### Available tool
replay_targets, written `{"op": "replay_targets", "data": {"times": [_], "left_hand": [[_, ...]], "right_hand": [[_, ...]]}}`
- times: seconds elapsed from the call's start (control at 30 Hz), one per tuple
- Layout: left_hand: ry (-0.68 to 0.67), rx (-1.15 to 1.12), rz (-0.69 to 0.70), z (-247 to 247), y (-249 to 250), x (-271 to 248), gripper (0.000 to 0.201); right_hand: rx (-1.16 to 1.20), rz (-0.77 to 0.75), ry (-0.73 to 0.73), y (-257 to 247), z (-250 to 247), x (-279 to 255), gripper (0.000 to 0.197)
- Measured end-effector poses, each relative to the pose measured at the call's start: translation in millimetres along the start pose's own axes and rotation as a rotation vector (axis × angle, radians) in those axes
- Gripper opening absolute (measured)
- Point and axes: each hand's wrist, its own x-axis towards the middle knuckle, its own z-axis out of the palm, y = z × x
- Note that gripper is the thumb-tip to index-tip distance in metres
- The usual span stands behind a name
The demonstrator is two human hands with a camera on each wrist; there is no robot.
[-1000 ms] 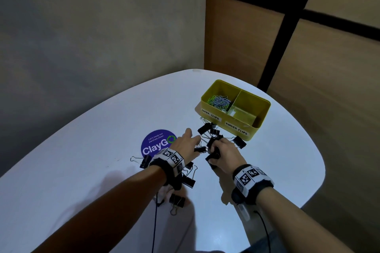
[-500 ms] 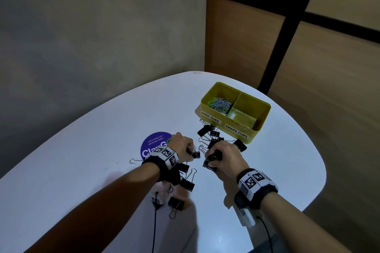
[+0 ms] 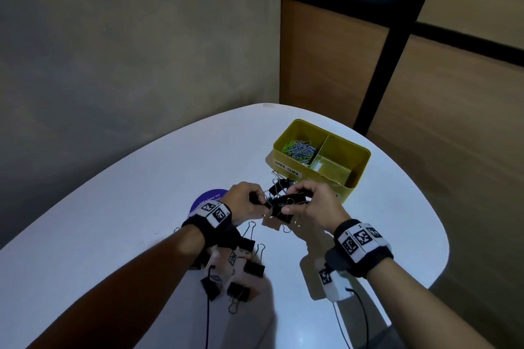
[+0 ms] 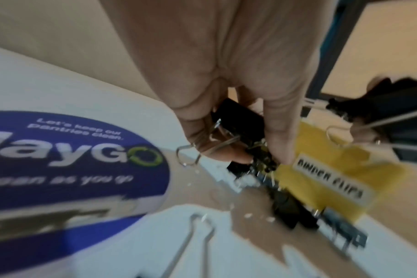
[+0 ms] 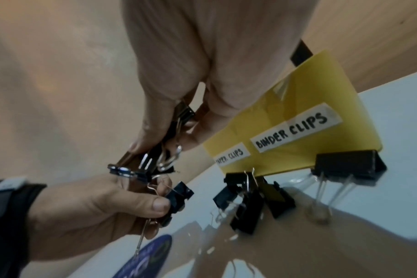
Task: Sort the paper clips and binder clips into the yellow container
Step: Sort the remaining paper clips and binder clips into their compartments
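Left hand (image 3: 244,201) curled around binder clips (image 3: 256,200), right hand (image 3: 317,207) gripping seemingly several more (image 3: 286,205), raised together

1. Both forearms are showing bare — no sleeves are reaching the wrists.
2. The left hand (image 3: 246,201) is wearing a black wrist strap (image 3: 215,231) carrying a white band printed with square black-and-white coded markers.
3. The right hand (image 3: 320,208) is wearing a matching black strap (image 3: 361,256) with a white marker band.
4. A small white module with its own marker is hanging under the right wrist — a thin black cable is trailing from it.
5. Another thin black cable is trailing below the left wrist.
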Motion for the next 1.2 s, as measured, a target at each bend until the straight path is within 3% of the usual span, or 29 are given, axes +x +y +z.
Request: {"op": "replay_targets", "data": {"times": [0.23, 0.37, 0.5, 0.67, 0.83, 0.9, 1.07, 1.2], "left_hand": [[0.032, -0.280, 0.168, -29.4, 62.6, 14.5, 0.017], [0.056, -0.211, 0.198, -24.3, 111.5, 37.0, 0.022], [0.124, 0.016, 0.187, 4.8, 152.2, 66.0, 0.019], [0.111, 0.161, 0.102, 41.7, 169.0, 95.4, 0.018], [0.078, 0.196, 0.171, 49.3, 170.6, 99.6, 0.036], [0.077, 0.160, 0.196, 45.5, 167.3, 97.3, 0.031], [0.172, 0.043, 0.326, 23.2, 141.8, 77.7, 0.007], [0.028, 0.175, 0.405, 10.5, 94.6, 60.1, 0.005]], "right_hand": [[0.244, -0.045, 0.147, -24.9, -48.6, 14.3, 0.029], [0.245, -0.004, 0.371, -20.8, -90.7, 33.6, 0.028], [0.044, 0.103, 0.487, -1.0, -112.6, 51.7, 0.025], [-0.163, 0.152, 0.407, 21.1, -114.1, 62.9, 0.024], [-0.255, 0.094, 0.281, 23.3, -119.3, 59.2, 0.039], [-0.258, 0.066, 0.279, 19.0, -117.6, 54.1, 0.041], [-0.246, -0.149, 0.345, 1.4, -94.6, 28.0, 0.022], [-0.280, -0.155, 0.030, 7.2, -68.5, 14.5, 0.015]]}}
